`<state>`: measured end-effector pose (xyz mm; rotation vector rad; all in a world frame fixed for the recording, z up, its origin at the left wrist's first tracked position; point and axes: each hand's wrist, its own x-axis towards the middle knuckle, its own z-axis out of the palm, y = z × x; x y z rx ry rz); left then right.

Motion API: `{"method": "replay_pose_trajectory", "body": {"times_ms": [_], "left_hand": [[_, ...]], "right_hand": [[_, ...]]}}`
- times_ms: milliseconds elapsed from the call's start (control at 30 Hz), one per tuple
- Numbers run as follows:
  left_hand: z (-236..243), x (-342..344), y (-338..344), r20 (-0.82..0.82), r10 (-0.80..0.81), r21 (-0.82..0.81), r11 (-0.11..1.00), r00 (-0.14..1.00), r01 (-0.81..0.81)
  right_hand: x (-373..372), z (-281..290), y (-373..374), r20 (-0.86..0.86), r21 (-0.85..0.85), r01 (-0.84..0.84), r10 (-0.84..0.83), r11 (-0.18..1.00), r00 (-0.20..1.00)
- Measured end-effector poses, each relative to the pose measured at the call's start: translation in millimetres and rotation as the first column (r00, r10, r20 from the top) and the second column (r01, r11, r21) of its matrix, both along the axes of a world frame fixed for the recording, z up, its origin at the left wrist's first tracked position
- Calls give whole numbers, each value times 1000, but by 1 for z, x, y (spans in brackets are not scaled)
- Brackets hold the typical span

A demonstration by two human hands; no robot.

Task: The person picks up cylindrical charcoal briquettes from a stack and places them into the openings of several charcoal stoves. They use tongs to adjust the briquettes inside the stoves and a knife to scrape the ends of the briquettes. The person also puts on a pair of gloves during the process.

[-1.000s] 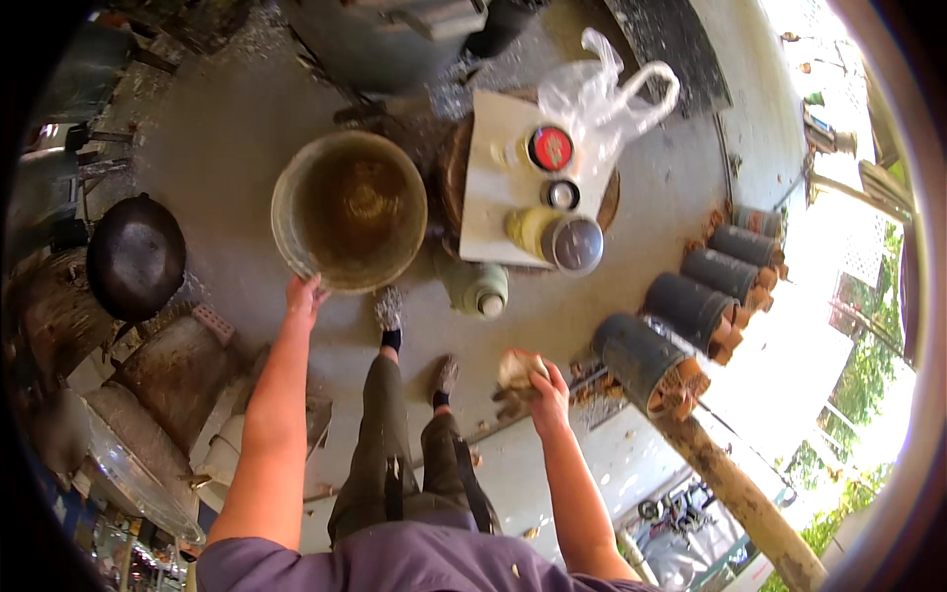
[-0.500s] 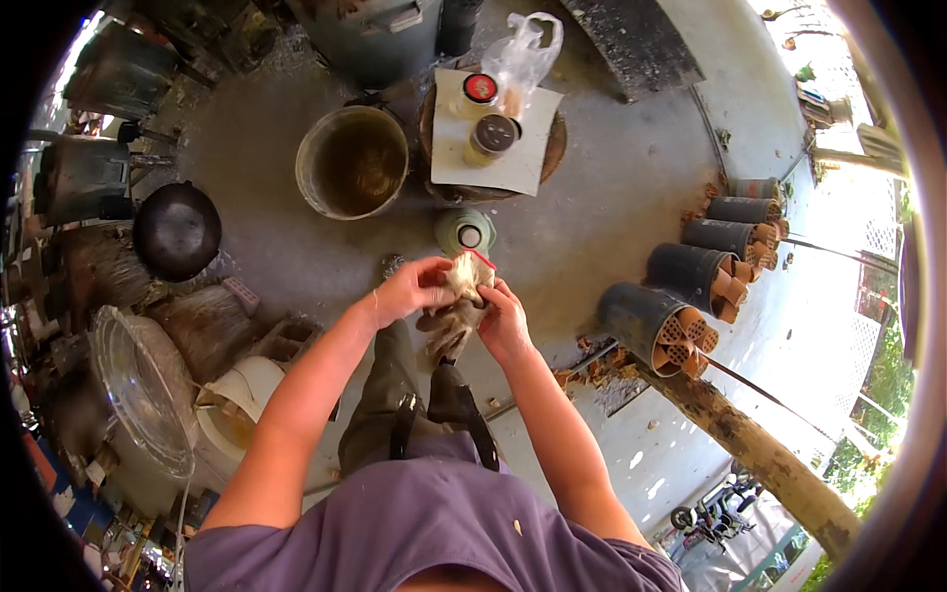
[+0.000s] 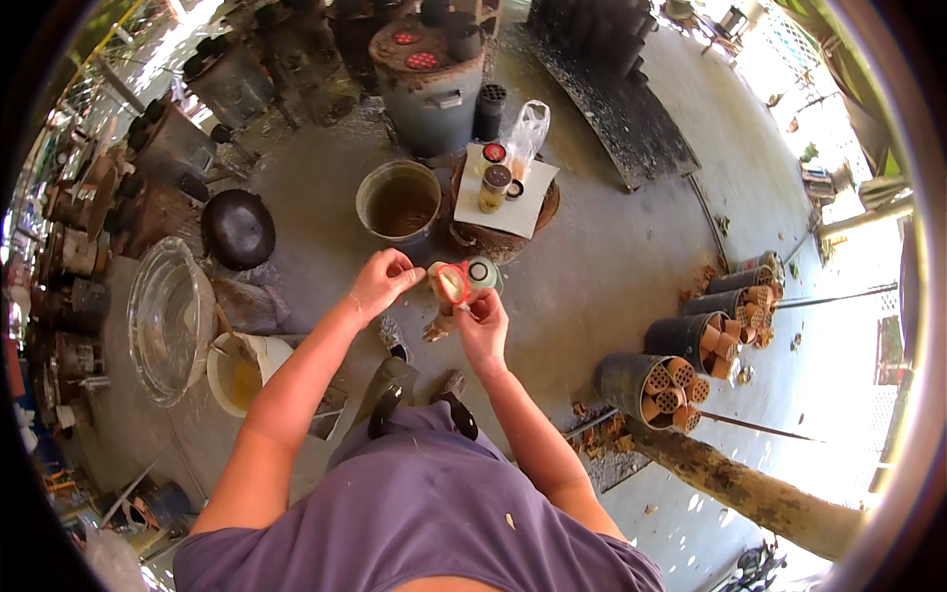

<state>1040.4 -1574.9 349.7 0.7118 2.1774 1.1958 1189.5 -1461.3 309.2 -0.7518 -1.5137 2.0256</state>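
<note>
Head view: glove (image 3: 451, 285) — is hanging between the hands, open end facing up, fingers trailing down; left hand (image 3: 387, 283) is pinching its left edge, right hand (image 3: 483, 326) its right.

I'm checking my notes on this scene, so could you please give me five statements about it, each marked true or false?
1. The right hand holds the glove. True.
2. The wok is to the right of the bucket. False: the wok is to the left of the bucket.
3. A dark-lidded jar stands on the board. True.
4. The cuff of the glove is blue. False: it is red.
5. The left hand is in the bucket. False: it is at the glove.
</note>
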Motion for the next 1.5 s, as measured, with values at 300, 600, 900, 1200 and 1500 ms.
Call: {"method": "replay_pose_trajectory", "body": {"times_ms": [300,600,900,1200,1500], "left_hand": [[5,27,-48,373,250,79,951,893,-299],[-43,-35,-108,-182,320,-97,935,930,-341],[19,-101,-139,-395,516,412,839,760,-356],[24,-105,-176,-736,77,251,954,673,165],[15,-96,-173,-793,-5,195,945,610,261]], "right_hand": [[-10,36,-55,269,679,-413,319,607,909],[-89,61,-94,205,945,-311,554,104,807],[-147,99,-149,330,886,-453,557,96,762],[-212,43,-151,-384,-675,-490,305,552,872],[-250,40,-209,-465,-786,-517,226,338,856]]}}
